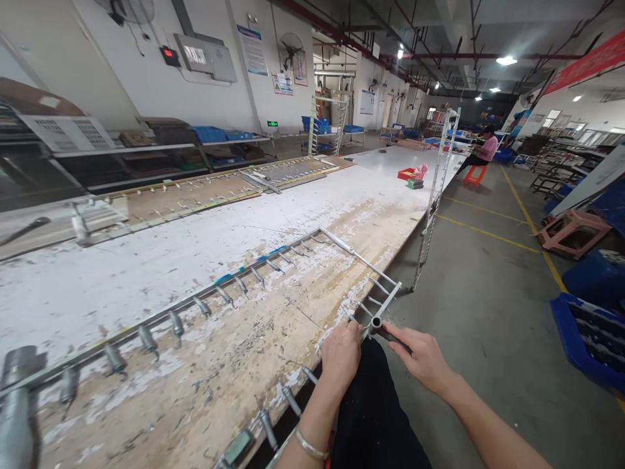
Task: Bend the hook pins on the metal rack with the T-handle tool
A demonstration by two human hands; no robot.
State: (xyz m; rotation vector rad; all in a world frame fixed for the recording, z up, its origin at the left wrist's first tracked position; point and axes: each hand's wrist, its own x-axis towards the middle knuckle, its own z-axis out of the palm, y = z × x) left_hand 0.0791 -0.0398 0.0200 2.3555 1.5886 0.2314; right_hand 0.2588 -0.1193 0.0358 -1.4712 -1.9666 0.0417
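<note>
A long worktable fills most of the view, its white coating flaked and scratched down to pale, wood-coloured patches; its straight right edge borders a smooth grey floor with yellow lines, and open floor separates that edge from the ribbed blue crate. The slim-barred metal frame, rectangular and streaked with blue, lies across the table, its near bar jutting past the edge. The person's left hand grasps the frame at this bar, though whether the fingertips close on bar or peg is hidden. Just beside it, over the floor, the right hand is wrapped round the dark handle of a tool with a round, hollow metal end against the bar. Tapered grey pegs with thin, bent tips line the frame's far bar, pointing inward.
</note>
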